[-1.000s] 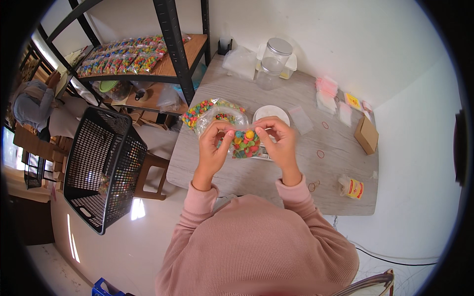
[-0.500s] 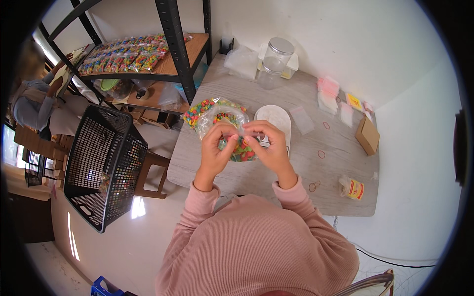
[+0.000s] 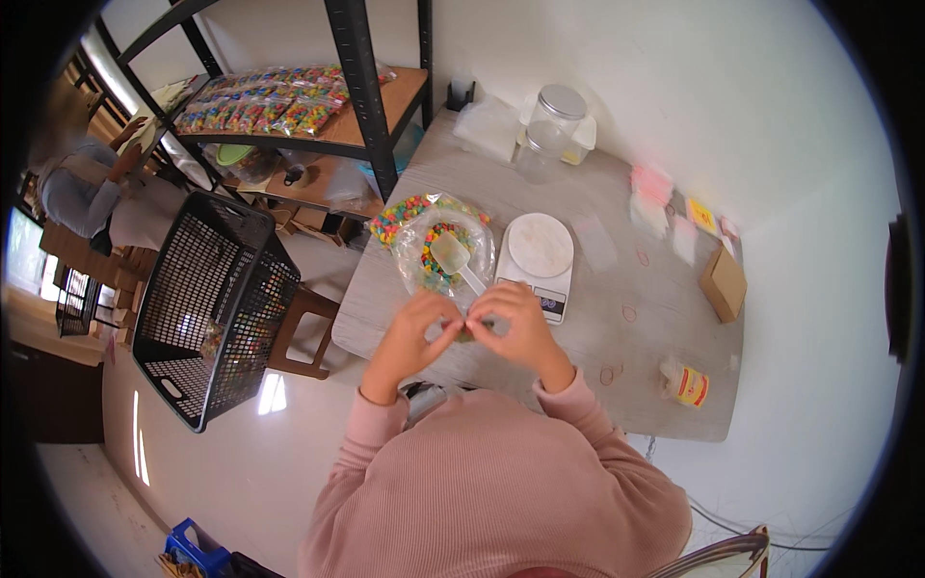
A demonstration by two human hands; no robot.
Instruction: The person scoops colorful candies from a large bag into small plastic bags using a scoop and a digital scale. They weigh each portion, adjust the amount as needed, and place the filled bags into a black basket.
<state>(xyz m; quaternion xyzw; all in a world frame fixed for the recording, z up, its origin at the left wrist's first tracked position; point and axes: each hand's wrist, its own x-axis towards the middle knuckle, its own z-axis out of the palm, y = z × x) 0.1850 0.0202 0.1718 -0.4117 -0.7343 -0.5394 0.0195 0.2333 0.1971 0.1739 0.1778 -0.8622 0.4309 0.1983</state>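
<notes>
Candy bag (image 3: 469, 330) between both hands, near scale (image 3: 538, 252)

Matt grey wood-grain table (image 3: 597, 318), glossy clear plastic bag (image 3: 424, 241), black plastic basket (image 3: 207, 308)

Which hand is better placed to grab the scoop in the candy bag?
Left, probably. The left hand sits just below the scoop in the candy bag; the right hand is nearer the scale.

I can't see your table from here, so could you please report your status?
Both hands, left and right, pinch a small clear candy bag. White kitchen scale just beyond.
</notes>
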